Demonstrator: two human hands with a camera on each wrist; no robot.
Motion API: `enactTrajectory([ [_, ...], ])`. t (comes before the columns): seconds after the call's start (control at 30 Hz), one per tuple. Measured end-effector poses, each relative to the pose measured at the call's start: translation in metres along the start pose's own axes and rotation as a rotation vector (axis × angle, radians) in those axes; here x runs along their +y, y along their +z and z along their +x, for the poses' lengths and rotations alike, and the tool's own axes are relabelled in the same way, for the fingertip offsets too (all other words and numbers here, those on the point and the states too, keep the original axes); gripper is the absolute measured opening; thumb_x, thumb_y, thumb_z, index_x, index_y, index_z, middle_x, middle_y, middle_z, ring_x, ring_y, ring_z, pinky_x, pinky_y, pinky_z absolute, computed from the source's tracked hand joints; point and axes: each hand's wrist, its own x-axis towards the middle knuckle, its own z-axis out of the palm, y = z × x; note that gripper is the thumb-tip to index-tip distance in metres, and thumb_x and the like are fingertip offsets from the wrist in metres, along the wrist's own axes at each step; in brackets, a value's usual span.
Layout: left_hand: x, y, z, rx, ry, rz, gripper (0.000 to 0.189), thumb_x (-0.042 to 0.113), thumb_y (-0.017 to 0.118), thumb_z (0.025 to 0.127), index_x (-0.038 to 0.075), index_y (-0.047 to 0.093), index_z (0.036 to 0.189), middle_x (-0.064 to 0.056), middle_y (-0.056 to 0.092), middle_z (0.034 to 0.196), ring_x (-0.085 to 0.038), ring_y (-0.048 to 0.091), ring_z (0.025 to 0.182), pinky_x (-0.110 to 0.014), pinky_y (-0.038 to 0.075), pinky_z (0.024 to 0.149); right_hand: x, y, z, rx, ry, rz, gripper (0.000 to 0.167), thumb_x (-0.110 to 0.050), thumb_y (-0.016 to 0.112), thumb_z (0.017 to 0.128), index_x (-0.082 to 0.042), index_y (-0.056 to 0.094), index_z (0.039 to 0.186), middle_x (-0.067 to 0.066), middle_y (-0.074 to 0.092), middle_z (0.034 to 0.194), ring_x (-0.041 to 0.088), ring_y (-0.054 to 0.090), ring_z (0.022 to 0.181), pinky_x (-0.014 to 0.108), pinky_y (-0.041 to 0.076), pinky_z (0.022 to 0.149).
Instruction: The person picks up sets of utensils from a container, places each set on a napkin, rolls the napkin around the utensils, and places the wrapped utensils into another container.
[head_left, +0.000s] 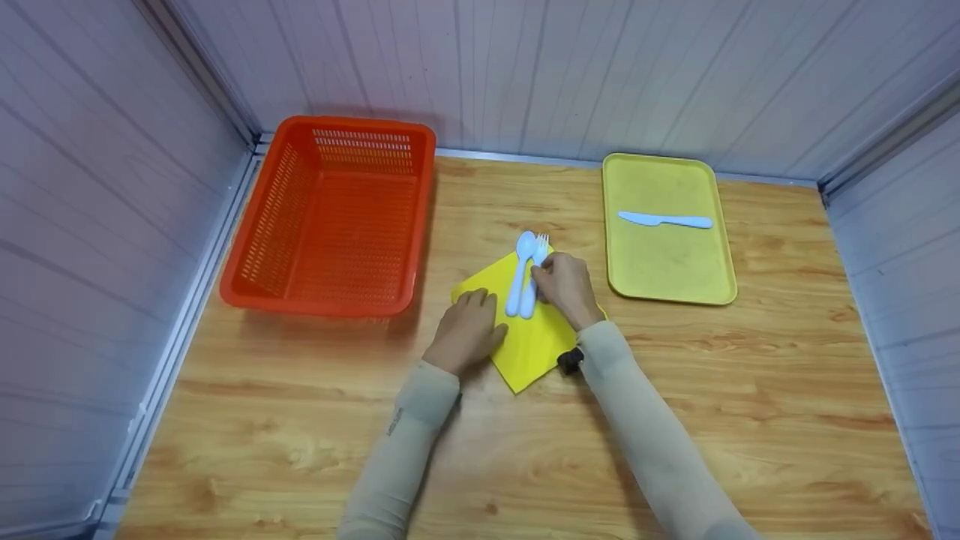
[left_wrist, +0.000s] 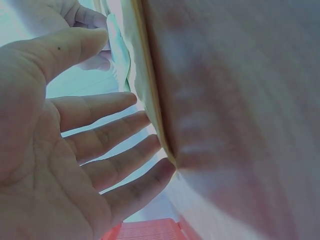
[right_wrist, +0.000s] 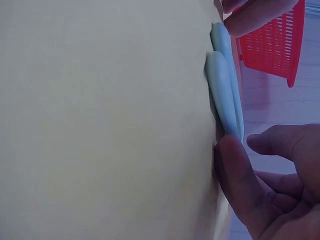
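A folded yellow cloth lies turned cornerwise on the table, with a pale blue spoon and a matching fork side by side on it. My right hand pinches the fork near its neck, other fingers bent; in the right wrist view its index finger covers part of the fork. At the cloth's left edge rests my left hand, fingers extended, thumb spread. Its fingertips touch that edge in the left wrist view.
An orange-red plastic basket stands at the back left. On the right a yellow tray bears a pale blue knife. Pale panelled walls close off the wooden table at the back and sides.
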Motion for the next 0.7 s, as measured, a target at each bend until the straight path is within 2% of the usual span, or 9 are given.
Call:
enactTrajectory([
  [0.13, 0.004, -0.003, 0.002, 0.002, -0.009, -0.025, 0.059, 0.034, 0.055, 0.102, -0.001, 0.044, 0.148, -0.02, 0.038, 0.152, -0.037, 0.035, 0.14, -0.049, 0.033, 0.112, 0.001, -0.007, -0.002, 0.013, -0.045, -0.051, 0.028, -0.022, 0.063, 0.097, 0.004, 0.069, 0.107, 0.009, 0.069, 0.074, 0.016, 0.062, 0.056, 0.03, 0.051, 0.052],
  [0.27, 0.012, -0.007, 0.004, 0.035, 0.038, -0.024, 0.058, 0.034, 0.056, 0.102, -0.001, 0.045, 0.147, -0.021, 0.04, 0.151, -0.037, 0.036, 0.139, -0.049, 0.034, 0.112, 0.005, -0.02, -0.005, 0.052, -0.112, -0.169, 0.027, -0.022, 0.065, 0.096, 0.002, 0.071, 0.107, 0.013, 0.072, 0.087, 0.021, 0.066, 0.069, 0.036, 0.054, 0.061],
  [0.37, 0.02, -0.009, 0.007, 0.057, 0.074, -0.009, 0.058, 0.034, 0.057, 0.101, 0.0, 0.045, 0.148, -0.021, 0.042, 0.15, -0.036, 0.038, 0.138, -0.048, 0.036, 0.111, 0.009, -0.033, -0.006, 0.053, -0.123, -0.225, 0.025, -0.02, 0.065, 0.096, 0.001, 0.07, 0.109, 0.014, 0.072, 0.094, 0.025, 0.067, 0.079, 0.04, 0.055, 0.068],
  [0.53, 0.036, -0.011, 0.013, 0.092, 0.163, 0.039, 0.057, 0.034, 0.057, 0.101, -0.001, 0.046, 0.146, -0.021, 0.043, 0.149, -0.035, 0.042, 0.135, -0.046, 0.041, 0.107, 0.025, -0.067, -0.001, 0.066, -0.16, -0.306, 0.024, -0.015, 0.058, 0.098, 0.001, 0.068, 0.114, 0.015, 0.069, 0.098, 0.031, 0.066, 0.086, 0.045, 0.055, 0.073],
  [0.7, 0.055, -0.012, 0.022, 0.058, 0.218, 0.087, 0.058, 0.037, 0.055, 0.102, 0.003, 0.045, 0.148, -0.018, 0.041, 0.151, -0.032, 0.041, 0.137, -0.044, 0.044, 0.105, 0.054, -0.11, 0.012, 0.126, -0.234, -0.416, 0.022, -0.01, 0.057, 0.098, 0.004, 0.067, 0.111, 0.02, 0.068, 0.099, 0.035, 0.065, 0.088, 0.049, 0.054, 0.073],
])
